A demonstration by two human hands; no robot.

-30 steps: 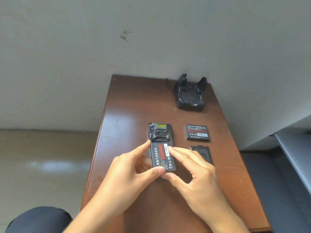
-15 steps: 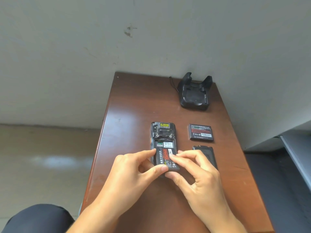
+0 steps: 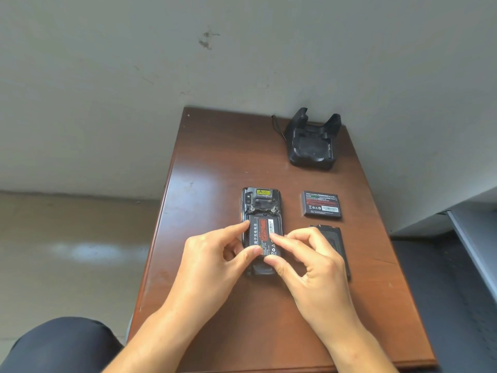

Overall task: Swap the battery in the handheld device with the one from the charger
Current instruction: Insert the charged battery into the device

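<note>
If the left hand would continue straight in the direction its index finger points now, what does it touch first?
The left hand points up and right across the battery in the handheld device. Beyond it, probably the loose battery, though depth is unclear.

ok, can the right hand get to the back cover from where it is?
Probably yes. The back cover lies flat on the table just beside the right hand, partly hidden behind it, nothing on top. That hand is busy pressing the battery into the handheld device first.
</note>
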